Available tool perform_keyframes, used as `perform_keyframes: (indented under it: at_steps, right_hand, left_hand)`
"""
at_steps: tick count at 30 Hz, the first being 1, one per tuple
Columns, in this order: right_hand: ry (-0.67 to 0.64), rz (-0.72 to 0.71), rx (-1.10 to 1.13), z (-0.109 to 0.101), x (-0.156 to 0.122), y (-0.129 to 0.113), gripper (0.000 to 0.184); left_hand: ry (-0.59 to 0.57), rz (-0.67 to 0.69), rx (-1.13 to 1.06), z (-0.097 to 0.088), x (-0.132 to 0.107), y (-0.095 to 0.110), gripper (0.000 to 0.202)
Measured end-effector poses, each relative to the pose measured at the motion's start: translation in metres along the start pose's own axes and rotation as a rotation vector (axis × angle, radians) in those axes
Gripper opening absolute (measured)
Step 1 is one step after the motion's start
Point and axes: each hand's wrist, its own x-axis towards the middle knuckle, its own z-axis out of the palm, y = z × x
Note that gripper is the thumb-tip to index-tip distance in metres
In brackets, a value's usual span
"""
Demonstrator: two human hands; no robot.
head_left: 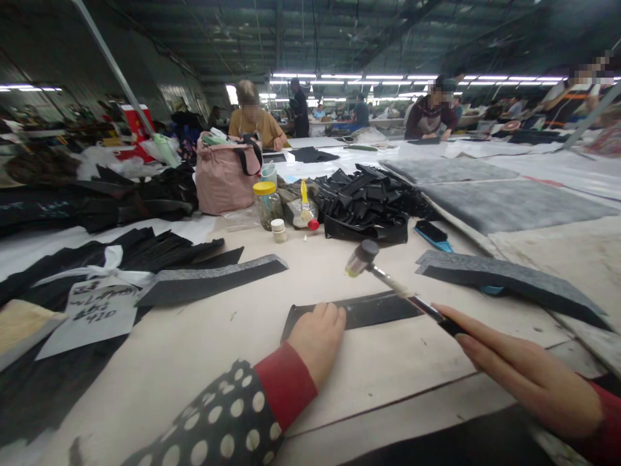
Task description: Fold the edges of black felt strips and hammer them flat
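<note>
My right hand (528,369) is closed round the dark handle of a mallet (388,278). Its head, dark on one face and pale yellowish on the other, is raised above the table. Under my left hand (317,336) lies a flat black strip (373,312), which looks like leather. The fingers of that hand are together and bent, holding the strip's left end down on the pale tabletop (233,382). The strip runs to the right, passing beneath the mallet's shaft.
Grey-and-black strips lie at left (213,281) and right (509,285), beside a blue brush (431,234). Behind are a pile of black pieces (369,194), a yellow-lidded jar (266,206), a white bottle (279,230) and a pink bag (226,178). Tagged black material (160,246) lies left. People work beyond.
</note>
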Motion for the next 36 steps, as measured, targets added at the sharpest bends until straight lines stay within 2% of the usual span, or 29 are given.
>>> perform_keyframes:
  at_steps: [2, 7, 12, 14, 17, 22, 27, 32, 36]
  right_hand:
    - [0.041, -0.012, -0.017, 0.002, 0.0, -0.002, 0.046]
    - [-0.122, 0.003, -0.03, 0.007, 0.004, -0.004, 0.044]
    - [0.005, -0.056, -0.016, 0.009, 0.007, -0.012, 0.045]
    - [-0.042, -0.064, -0.045, 0.014, 0.008, -0.013, 0.044]
    - [-0.147, -0.08, -0.06, 0.015, 0.013, -0.014, 0.043]
    - [-0.063, -0.095, 0.0, 0.014, 0.024, -0.029, 0.045]
    - [-0.234, -0.136, 0.001, 0.02, 0.033, -0.039, 0.042]
    - [-0.134, -0.146, 0.016, 0.022, 0.039, -0.043, 0.045]
    - [-0.228, -0.161, -0.013, 0.025, 0.037, -0.037, 0.042]
  left_hand:
    - [-0.009, -0.004, 0.013, 0.0, 0.0, 0.001, 0.034]
    - [0.0, -0.008, 0.055, 0.001, -0.003, 0.01, 0.027]
    - [0.032, -0.083, 0.121, 0.003, -0.01, 0.026, 0.03]
    - [0.042, -0.078, 0.125, 0.003, -0.012, 0.029, 0.03]
    - [0.02, -0.066, 0.104, 0.001, -0.012, 0.031, 0.027]
    - [-0.015, -0.085, 0.1, -0.002, -0.012, 0.033, 0.027]
    - [-0.026, -0.084, 0.096, -0.004, -0.013, 0.036, 0.029]
    - [-0.058, -0.085, 0.077, -0.005, -0.013, 0.036, 0.031]
    - [-0.051, -0.066, 0.076, -0.007, -0.014, 0.036, 0.031]
